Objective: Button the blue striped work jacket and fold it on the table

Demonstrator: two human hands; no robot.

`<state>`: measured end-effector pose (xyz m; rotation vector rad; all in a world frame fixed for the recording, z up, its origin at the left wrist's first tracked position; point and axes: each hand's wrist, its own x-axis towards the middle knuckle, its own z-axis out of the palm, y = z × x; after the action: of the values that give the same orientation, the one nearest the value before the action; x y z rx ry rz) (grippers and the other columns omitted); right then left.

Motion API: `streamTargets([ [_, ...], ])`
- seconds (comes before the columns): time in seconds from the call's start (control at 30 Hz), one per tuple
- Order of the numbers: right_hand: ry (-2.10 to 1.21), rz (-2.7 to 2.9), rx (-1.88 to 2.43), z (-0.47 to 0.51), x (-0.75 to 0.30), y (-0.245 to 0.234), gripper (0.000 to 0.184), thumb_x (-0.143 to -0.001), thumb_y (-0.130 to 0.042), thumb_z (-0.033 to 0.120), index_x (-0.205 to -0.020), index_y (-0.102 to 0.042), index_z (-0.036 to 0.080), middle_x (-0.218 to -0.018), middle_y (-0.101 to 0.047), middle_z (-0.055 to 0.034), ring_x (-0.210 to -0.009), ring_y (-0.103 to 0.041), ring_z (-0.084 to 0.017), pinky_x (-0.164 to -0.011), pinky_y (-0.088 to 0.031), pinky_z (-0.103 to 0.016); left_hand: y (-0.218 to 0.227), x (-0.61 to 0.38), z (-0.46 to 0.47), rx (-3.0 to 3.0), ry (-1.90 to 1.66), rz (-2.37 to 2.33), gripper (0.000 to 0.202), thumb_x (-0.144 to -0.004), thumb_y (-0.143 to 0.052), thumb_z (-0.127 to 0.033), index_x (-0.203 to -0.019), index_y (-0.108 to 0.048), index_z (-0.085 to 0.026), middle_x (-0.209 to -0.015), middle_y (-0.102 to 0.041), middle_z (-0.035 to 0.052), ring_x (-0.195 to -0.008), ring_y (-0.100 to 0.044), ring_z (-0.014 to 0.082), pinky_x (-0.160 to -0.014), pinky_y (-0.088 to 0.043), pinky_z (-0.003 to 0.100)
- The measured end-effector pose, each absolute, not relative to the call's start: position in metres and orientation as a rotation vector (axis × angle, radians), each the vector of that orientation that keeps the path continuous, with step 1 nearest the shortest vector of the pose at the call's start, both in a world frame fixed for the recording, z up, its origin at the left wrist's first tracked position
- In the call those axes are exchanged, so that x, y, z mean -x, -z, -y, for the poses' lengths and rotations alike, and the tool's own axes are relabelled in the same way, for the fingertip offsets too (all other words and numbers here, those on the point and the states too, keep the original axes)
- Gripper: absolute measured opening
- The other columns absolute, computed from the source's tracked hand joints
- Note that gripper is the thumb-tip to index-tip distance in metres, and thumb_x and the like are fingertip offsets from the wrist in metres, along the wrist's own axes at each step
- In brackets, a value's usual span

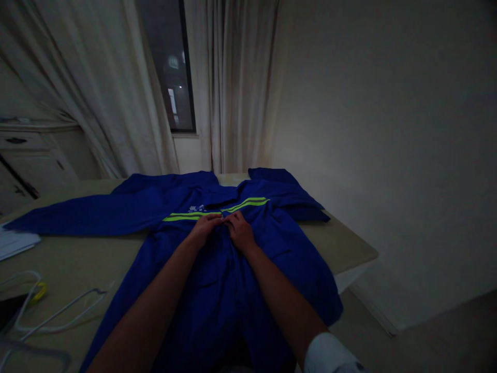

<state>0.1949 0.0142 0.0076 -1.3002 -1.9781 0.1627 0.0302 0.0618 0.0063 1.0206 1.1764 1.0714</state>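
A royal-blue work jacket with lime reflective stripes (217,280) lies spread on a pale beige surface (341,243). The left hand (204,229) and right hand (240,232) meet at its front, each grip pinching the cloth. White wire hangers (58,311) lie nearby; white curtains (233,88) flank a dark window (171,67).

A work jacket (221,295) lies on the table (341,248), hangers (66,305) and papers (17,243) to its left.

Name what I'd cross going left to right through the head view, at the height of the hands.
White papers → blue work jacket sleeve → left hand → right hand → beige tabletop → pale wall
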Motion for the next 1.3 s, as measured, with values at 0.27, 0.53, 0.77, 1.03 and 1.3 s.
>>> streamTargets([
  [0.27, 0.122, 2.265, 1.411, -0.017, -0.195, -0.013, 0.035, -0.101, -0.045, 0.013, -0.125, -0.066, 0.029, -0.116, -0.060, -0.0068, -0.093, -0.062, -0.019, -0.082, -0.049, -0.027, -0.006, -0.034, -0.096, -0.952, -0.846, -1.396, 0.026, -0.061, -0.083, -0.019, -0.058, -0.057, -0.018, -0.047, -0.051, -0.0046, -0.041, -0.042, 0.0094, -0.043, -0.028, 0.023],
  [0.53, -0.189, 2.123, 1.291, -0.022, -0.197, -0.006, 0.021, -0.099, -0.054, 0.017, -0.112, -0.068, 0.025, -0.110, -0.061, -0.0047, -0.090, -0.062, -0.018, -0.080, -0.049, -0.027, -0.006, -0.029, -0.084, -0.997, -0.846, -1.317, 0.024, -0.060, -0.085, -0.018, -0.062, -0.061, -0.016, -0.051, -0.055, -0.0038, -0.044, -0.044, 0.0088, -0.045, -0.030, 0.023],
  [0.77, -0.578, 1.771, 1.209, -0.040, -0.200, 0.008, 0.013, -0.080, -0.079, 0.016, -0.089, -0.071, 0.020, -0.086, -0.058, 0.0012, -0.075, -0.057, -0.014, -0.077, -0.050, -0.028, -0.005, -0.020, -0.079, -0.989, -0.886, -1.226, 0.031, -0.054, -0.090, -0.015, -0.075, -0.067, -0.014, -0.058, -0.061, -0.0032, -0.047, -0.048, 0.0087, -0.048, -0.035, 0.022],
  [1.03, -0.632, 1.789, 1.161, -0.041, -0.202, 0.011, 0.024, -0.077, -0.071, 0.005, -0.095, -0.073, 0.020, -0.095, -0.054, 0.0010, -0.070, -0.052, -0.011, -0.077, -0.050, -0.028, -0.001, -0.020, -0.082, -0.979, -0.903, -1.231, 0.032, -0.054, -0.088, -0.014, -0.075, -0.064, -0.015, -0.055, -0.058, -0.0049, -0.045, -0.046, 0.0085, -0.047, -0.035, 0.023],
  [1.3, -0.589, 1.843, 1.180, -0.037, -0.199, 0.008, 0.027, -0.079, -0.072, 0.008, -0.103, -0.071, 0.021, -0.099, -0.055, 0.0009, -0.072, -0.053, -0.010, -0.075, -0.050, -0.026, -0.004, -0.019, -0.078, -1.018, -0.884, -1.214, 0.034, -0.050, -0.088, -0.018, -0.073, -0.063, -0.016, -0.053, -0.055, -0.0066, -0.044, -0.042, 0.0066, -0.045, -0.030, 0.021],
])
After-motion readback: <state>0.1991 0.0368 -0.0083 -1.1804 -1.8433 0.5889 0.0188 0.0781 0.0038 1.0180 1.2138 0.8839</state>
